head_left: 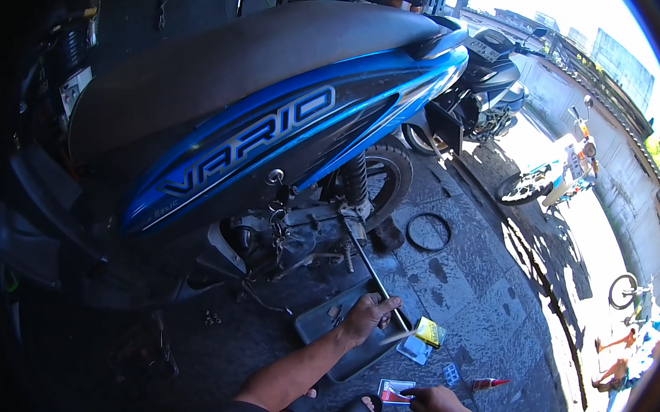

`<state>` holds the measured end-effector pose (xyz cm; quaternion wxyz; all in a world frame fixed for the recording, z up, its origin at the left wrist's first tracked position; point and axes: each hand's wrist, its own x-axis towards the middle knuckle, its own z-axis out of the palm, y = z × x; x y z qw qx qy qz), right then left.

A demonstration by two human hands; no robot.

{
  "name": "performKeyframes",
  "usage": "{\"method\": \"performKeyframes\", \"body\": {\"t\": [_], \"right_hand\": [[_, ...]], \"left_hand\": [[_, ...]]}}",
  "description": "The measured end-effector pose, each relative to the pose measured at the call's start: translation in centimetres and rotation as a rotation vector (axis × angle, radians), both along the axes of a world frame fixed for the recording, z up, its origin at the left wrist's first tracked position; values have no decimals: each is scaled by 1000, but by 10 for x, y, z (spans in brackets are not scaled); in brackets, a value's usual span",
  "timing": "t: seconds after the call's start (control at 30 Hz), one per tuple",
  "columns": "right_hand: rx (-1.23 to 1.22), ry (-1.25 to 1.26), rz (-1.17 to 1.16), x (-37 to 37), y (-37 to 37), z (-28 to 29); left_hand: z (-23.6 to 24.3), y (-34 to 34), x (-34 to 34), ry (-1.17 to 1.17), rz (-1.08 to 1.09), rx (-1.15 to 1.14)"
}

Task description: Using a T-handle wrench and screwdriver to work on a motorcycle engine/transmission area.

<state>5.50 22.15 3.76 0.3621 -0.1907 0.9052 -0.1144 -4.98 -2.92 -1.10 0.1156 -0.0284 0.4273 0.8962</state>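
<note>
My left hand [371, 318] is closed around the shaft of a long metal T-handle wrench [371, 272]. Its far end meets the scooter's rear underside near the shock absorber [356, 181], though the exact contact is hidden. The blurred crossbar [398, 336] sits just below my fist. Low in the picture, my right hand [439, 406] has its index finger stretched out to the edge of a red and white card packet [395, 391] on the floor; its other fingers look curled and partly hidden. The blue and black scooter [274, 133] fills the upper left.
Under my left forearm lies a dark shallow tray [356, 362]. Beside it are a yellow box [430, 332], a clear blister pack [414, 349], a small blue piece [451, 374] and a red tube [490, 384]. A black ring [429, 232] lies near the rear wheel [390, 183].
</note>
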Motion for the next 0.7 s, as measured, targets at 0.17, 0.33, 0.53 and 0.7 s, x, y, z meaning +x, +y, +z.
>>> {"method": "performKeyframes", "body": {"t": [0.17, 0.33, 0.53, 0.7], "right_hand": [[-140, 108, 58, 13, -26, -21], [-341, 243, -11, 8, -51, -4], [-359, 974, 43, -18, -49, 2], [-309, 1113, 88, -70, -108, -8]], "left_hand": [[6, 0, -1, -35, -6, 16], [-5, -8, -4, -41, -3, 27], [-7, -7, -6, -70, -40, -32], [-9, -29, -3, -50, -13, -122]]}}
